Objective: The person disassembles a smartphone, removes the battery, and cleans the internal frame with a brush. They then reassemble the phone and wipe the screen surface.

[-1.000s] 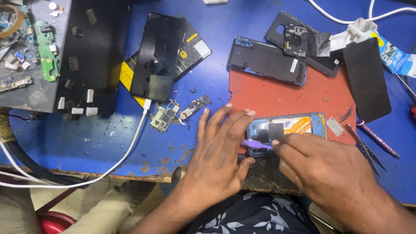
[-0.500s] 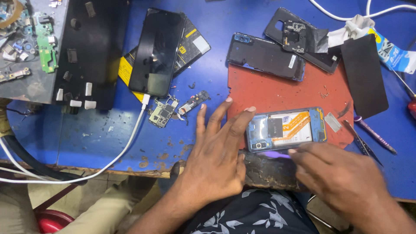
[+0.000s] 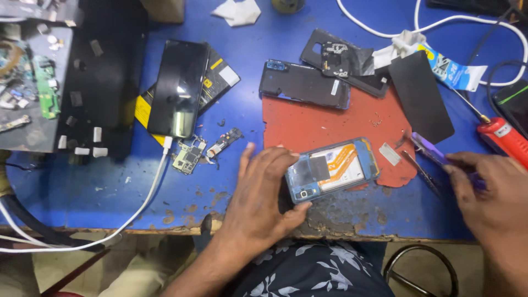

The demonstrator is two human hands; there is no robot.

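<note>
Left hand (image 3: pixel 258 198) lies flat on the table (image 3: pixel 110 187), fingers (image 3: pixel 275 157) spread apart, thumb and fingertips touching the left end of the opened phone (image 3: pixel 333 169). Phone sits at 3 o'clock of that hand, half on the red mat (image 3: pixel 330 118), back off, orange flex showing. Right hand (image 3: pixel 489 192) at 3 o'clock of the phone, apart from it, fingers curled together on a purple tool (image 3: pixel 429 149), tweezers (image 3: pixel 421 173) just beside. Farther: back cover (image 3: pixel 305 85) at 12 o'clock of the phone, black phone (image 3: pixel 177 88) at 10 o'clock with white cable (image 3: pixel 137 212), small board (image 3: pixel 187 158) below it, red screwdriver (image 3: pixel 503 136) far right.
</note>
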